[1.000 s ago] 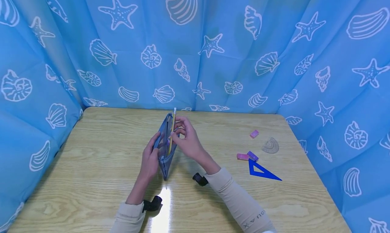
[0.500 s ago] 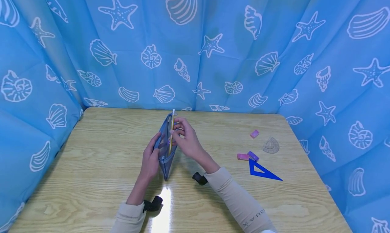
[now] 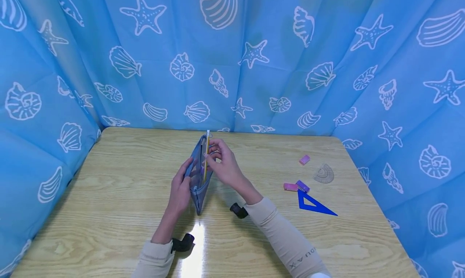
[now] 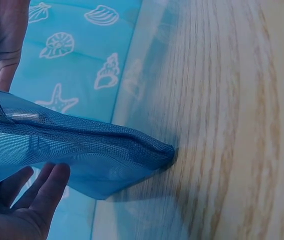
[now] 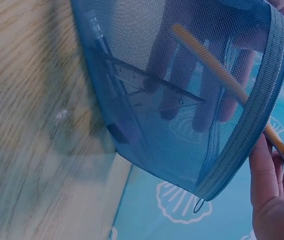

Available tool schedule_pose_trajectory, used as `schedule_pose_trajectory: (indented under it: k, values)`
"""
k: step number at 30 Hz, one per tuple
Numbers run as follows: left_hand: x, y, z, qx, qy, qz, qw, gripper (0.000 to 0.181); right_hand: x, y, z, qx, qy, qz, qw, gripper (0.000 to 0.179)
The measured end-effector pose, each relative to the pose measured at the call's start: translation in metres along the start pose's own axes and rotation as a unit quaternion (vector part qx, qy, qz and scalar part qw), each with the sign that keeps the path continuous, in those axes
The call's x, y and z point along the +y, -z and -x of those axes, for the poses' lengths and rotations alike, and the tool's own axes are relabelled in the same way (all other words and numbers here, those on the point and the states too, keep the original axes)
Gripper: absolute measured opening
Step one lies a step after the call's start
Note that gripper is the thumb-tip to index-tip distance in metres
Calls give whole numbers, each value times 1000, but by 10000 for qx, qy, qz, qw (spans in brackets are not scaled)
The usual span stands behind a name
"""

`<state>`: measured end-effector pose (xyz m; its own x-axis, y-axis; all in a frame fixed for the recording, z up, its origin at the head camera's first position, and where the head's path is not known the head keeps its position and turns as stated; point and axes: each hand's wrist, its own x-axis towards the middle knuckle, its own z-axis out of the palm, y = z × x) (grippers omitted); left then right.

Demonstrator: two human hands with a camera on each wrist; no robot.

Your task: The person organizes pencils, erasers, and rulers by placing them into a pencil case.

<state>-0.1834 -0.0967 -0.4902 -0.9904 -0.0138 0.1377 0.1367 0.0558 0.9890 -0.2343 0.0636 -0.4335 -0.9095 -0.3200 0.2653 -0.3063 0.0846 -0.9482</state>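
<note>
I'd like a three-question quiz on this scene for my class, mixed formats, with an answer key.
1. Multiple choice: what does the right hand pinch?
A) a protractor
B) a yellow pencil
C) a pink block

2. True or false: the blue set square lies on the table, outside the mesh pencil case.

3. Fill in: the ___ hand holds the case.

Key: 1. B; 2. True; 3. left.
</note>
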Motion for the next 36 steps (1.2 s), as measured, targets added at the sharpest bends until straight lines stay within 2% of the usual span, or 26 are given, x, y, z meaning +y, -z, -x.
schedule_pose_trajectory:
  k: [4,10,22,30,36]
  values:
    - [-1,1,0,-37,4,31,10000,63,-1,0,-1,-64,-95,154,9998,36]
    - [0,3,1,-36,-38,5,10000,63,-2,0,-4,-75,-35,507,9987,41]
    - [-2,3,1,-41,-68,17,10000,64,-5,-1,-8,-212,-86,825,9963,51]
    - [-3,2,1,2,-66,15,10000,63,-4,-2,-11,-214,-169,873,9958,50]
    - [-1,2,0,9,-63,2,10000,63,-3,-3,-12,-215,-305,626,9973,41]
